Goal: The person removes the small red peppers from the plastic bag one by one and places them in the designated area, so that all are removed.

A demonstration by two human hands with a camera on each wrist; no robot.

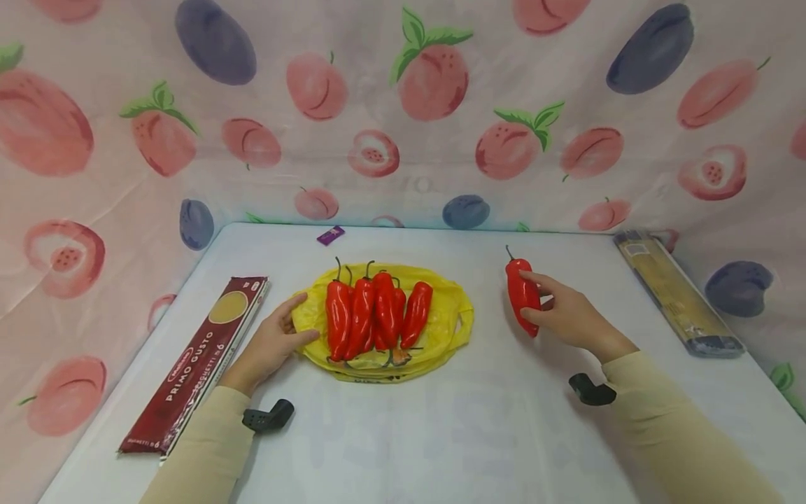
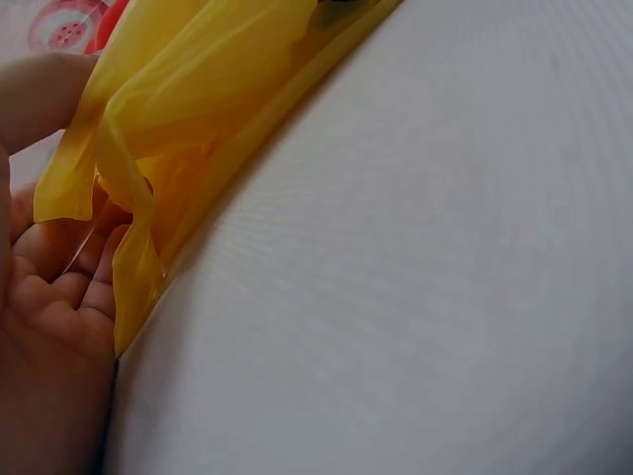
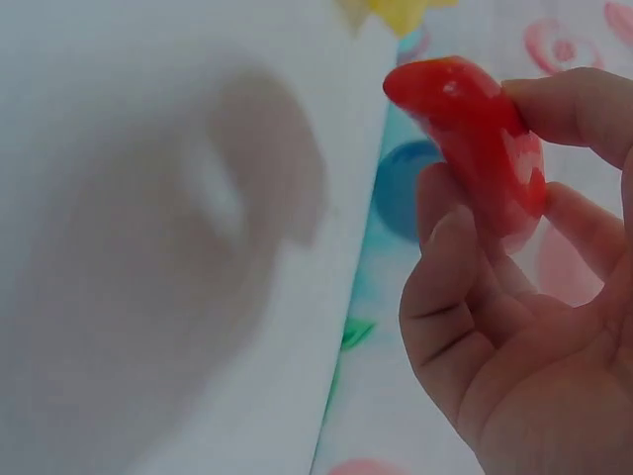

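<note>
In the head view several red peppers (image 1: 363, 315), most with dark stems pointing away, lie side by side on a yellow plastic bag (image 1: 450, 294). My left hand (image 1: 269, 343) grips the bag's left edge, the thumb over it. Up close in the left wrist view, folds of the yellow bag (image 2: 208, 89) hang between thumb and fingers and hide some fingertips. To the right of the bag, my right hand (image 1: 569, 311) holds one red pepper (image 1: 521, 290), its stem pointing up and away. The right wrist view has this pepper (image 3: 485, 139) pinched between thumb and fingers, raised off the table.
A dark red spaghetti packet (image 1: 195, 364) lies on the left of the white table (image 1: 403, 441). A clear pack of pasta (image 1: 680, 294) lies along the right edge. Near the back edge is a small purple packet (image 1: 330, 235). A fruit-patterned curtain (image 1: 403, 168) surrounds the table's back and sides.
</note>
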